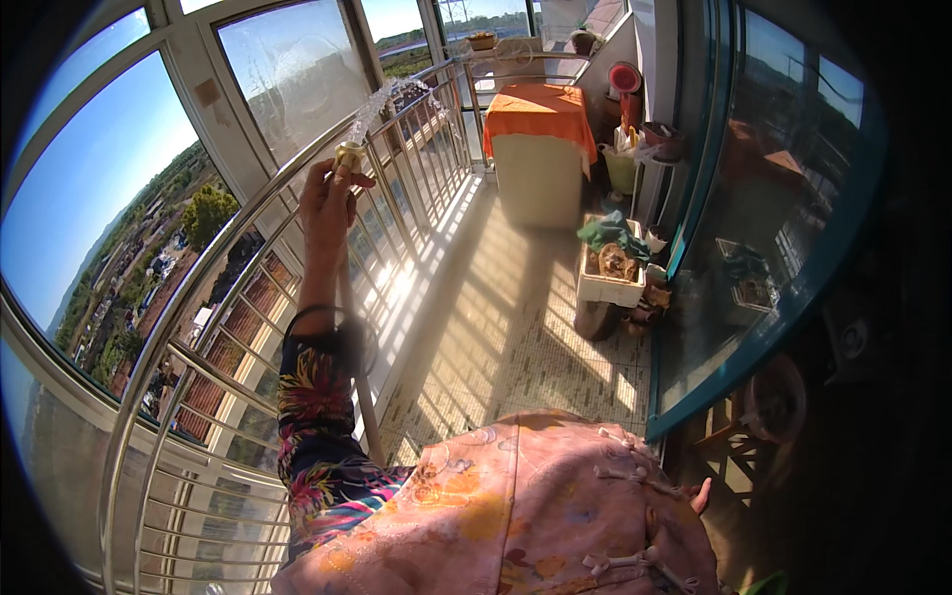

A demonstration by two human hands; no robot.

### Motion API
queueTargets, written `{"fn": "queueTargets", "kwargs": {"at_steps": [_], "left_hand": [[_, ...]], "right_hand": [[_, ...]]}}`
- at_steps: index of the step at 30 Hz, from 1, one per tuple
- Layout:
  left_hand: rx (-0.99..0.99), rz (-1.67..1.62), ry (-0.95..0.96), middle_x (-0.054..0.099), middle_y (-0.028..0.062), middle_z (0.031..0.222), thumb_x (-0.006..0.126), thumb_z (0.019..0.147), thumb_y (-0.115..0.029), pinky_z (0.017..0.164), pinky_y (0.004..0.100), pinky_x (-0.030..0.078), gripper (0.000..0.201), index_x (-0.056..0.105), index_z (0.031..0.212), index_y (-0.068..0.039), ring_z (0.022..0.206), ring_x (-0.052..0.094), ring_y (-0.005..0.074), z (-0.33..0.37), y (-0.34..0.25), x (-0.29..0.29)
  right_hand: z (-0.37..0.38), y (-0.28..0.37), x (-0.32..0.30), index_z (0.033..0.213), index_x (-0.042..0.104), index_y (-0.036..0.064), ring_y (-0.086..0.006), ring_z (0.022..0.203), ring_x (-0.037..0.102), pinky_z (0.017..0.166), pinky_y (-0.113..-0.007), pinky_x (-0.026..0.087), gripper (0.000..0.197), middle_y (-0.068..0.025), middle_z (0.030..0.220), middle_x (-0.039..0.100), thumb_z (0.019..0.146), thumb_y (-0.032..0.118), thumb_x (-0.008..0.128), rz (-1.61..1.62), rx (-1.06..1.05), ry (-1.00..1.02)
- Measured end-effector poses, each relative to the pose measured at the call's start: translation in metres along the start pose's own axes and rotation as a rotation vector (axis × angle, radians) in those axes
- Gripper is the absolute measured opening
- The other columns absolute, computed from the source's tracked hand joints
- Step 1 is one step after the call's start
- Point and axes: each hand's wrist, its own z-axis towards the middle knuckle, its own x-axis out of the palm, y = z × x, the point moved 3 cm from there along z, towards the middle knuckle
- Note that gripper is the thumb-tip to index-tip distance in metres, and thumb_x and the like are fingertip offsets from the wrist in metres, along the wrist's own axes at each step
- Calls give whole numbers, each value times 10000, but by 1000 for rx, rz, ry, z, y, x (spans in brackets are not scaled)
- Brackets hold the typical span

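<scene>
My left hand (328, 203) is raised at the metal railing and closed around a brass hose nozzle (348, 157). Clear water (382, 97) sprays from the nozzle, arching forward over the rail toward the window panes. A pale hose (366, 407) runs down beside my left forearm, partly hidden by it. Low at the right, beside my pink flowered apron (555, 496), part of my right hand (701, 497) shows with one finger stretched out; the apron hides most of that hand, and nothing is seen in it.
A steel railing (213, 248) follows the windows on the left. Ahead stands a pale box-shaped unit under an orange cloth (535, 111). On the right are a white foam box (607, 288), potted plants and a teal-framed glass door (739, 392). Sunlit tiles (476, 327) cover the floor.
</scene>
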Motion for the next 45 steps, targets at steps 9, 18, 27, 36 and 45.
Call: {"fn": "queueTargets", "kwargs": {"at_steps": [9, 18, 27, 36, 45], "left_hand": [[-22, -23, 11, 696, 56, 782, 510, 1004, -199, 393, 164, 290, 177, 571, 1081, -51, 432, 370, 4, 0, -5, 9], [-24, 0, -1, 691, 73, 807, 502, 1004, -172, 395, 163, 278, 200, 572, 1136, -39, 436, 355, -1, 2, 1, 3], [-27, 10, -5, 695, 64, 806, 502, 1004, -171, 385, 162, 259, 189, 572, 1123, -41, 425, 339, -12, -4, 4, 0], [-49, 27, -26, 696, 54, 791, 513, 1000, -179, 383, 159, 248, 168, 583, 1091, -56, 420, 327, -14, -4, 4, -2], [-48, 36, -10, 695, 59, 796, 512, 1000, -188, 374, 163, 258, 171, 581, 1086, -57, 417, 340, -4, -7, 7, -2]], "right_hand": [[29, -23, -13, 607, 454, 143, -101, 327, 266, 324, -263, 208, 537, -18, 504, 494, 892, 585, 567, 14, -127, -34], [10, -17, -6, 613, 446, 143, -94, 331, 292, 327, -255, 223, 537, -31, 513, 513, 884, 589, 576, 53, -65, -84], [29, -26, -18, 599, 436, 146, -86, 329, 298, 325, -250, 219, 539, -30, 503, 503, 874, 581, 598, 21, -106, -40], [24, -27, -17, 592, 432, 148, -83, 323, 288, 324, -244, 215, 537, -26, 488, 487, 873, 573, 604, 34, -134, -73], [25, -31, -17, 585, 428, 150, -81, 318, 279, 323, -238, 210, 536, -22, 474, 471, 872, 565, 609, 52, -226, -86]]}}
